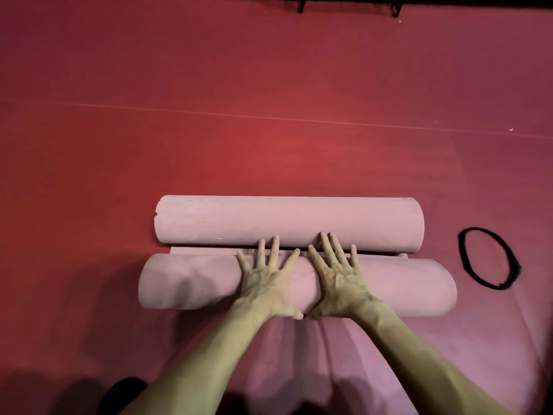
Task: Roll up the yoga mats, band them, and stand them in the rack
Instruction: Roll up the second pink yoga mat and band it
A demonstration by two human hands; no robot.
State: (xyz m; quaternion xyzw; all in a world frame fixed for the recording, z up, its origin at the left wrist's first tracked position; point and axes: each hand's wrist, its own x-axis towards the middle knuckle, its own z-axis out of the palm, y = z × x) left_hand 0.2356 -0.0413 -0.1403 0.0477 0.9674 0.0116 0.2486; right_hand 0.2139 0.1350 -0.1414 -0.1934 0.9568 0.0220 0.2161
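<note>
Two pink rolls of yoga mat lie side by side on the red floor. The far roll (287, 223) runs left to right; the near roll (191, 283) lies just in front of it, with a thin flat strip of mat (209, 250) showing between them. My left hand (269, 277) and my right hand (338, 277) press flat on the middle of the near roll, fingers spread straight, fingertips reaching the far roll. A black band (490, 259) lies as a loop on the floor to the right of the rolls.
Red matting (269, 130) covers the floor all around, with a faint seam crossing it behind the rolls. Black bracket feet (395, 9) stand at the far top edge against a dark strip. My dark clothing fills the bottom left corner.
</note>
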